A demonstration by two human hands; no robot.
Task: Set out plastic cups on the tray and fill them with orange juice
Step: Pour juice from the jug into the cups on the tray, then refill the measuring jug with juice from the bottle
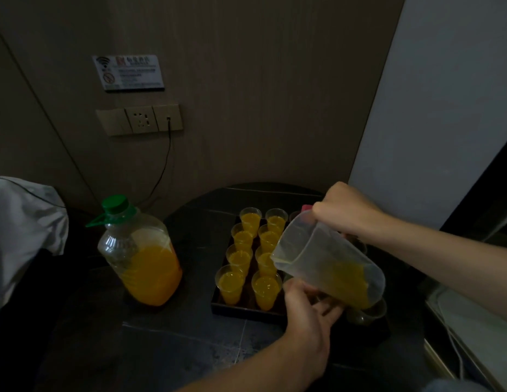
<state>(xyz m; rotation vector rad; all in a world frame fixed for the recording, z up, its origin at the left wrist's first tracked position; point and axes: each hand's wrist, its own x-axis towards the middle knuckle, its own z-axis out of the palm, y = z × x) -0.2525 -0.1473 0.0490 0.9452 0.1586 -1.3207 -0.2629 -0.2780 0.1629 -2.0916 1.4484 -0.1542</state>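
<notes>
Head view: pouring step, juice going into cups on tray.
Dark desk [167,360]; tray [246,308] with eight filled cups [265,290]; tilted jug [328,264] gripped at handle by right hand [345,212]; left hand [309,309] fingers curled around an unfilled cup, mostly hidden. Next: steady tilt, spout over rim.

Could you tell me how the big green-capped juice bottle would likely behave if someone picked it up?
The bottle looks about half full of juice, so probably fairly heavy, and the liquid may slosh. Its thin clear plastic walls could flex under a squeeze. The green handle by the cap seems the safer hold.
</notes>
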